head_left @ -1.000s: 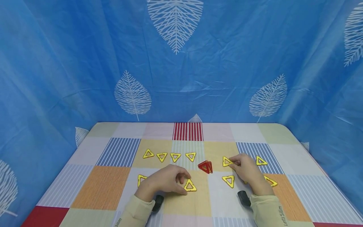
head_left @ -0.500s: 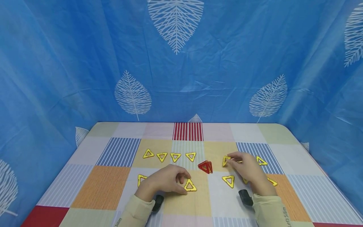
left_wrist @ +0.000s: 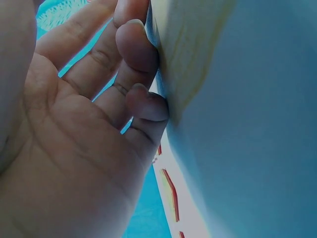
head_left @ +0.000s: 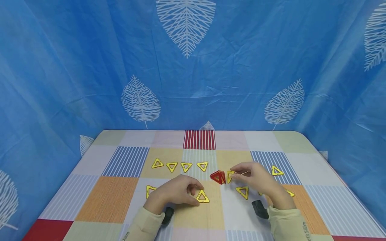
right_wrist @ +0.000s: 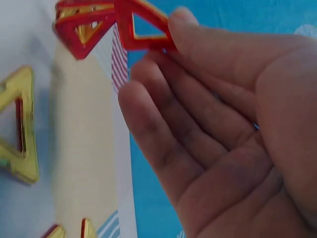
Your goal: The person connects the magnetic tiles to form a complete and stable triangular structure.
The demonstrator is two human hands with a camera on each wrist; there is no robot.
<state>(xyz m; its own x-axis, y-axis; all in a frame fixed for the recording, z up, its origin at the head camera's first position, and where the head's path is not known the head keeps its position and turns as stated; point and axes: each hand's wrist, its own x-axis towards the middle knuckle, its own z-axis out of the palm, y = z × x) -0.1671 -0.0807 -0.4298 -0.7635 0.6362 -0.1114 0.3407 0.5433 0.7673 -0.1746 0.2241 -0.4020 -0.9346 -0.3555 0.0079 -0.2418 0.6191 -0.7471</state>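
Note:
My right hand pinches a hollow yellow triangular tile between thumb and fingertips, tilted up beside a small cluster of red triangular tiles. In the right wrist view the held tile looks red, and its edge overlaps the cluster. The right hand's other fingers stretch out loosely. My left hand rests on the table with relaxed, bent fingers; its thumb and index fingertips lie right at the corners of another yellow triangular tile. That tile is out of sight in the left wrist view.
A row of yellow triangular tiles lies at the back left. Another tile is partly behind the left hand. More lie on the right, one tile in front of the right hand and one beyond it. A blue curtain hangs behind the patchwork-covered table.
My right hand has picked up the yellow tile it was touching, tipped it up and carried it left to the red cluster. The left hand has stayed in place.

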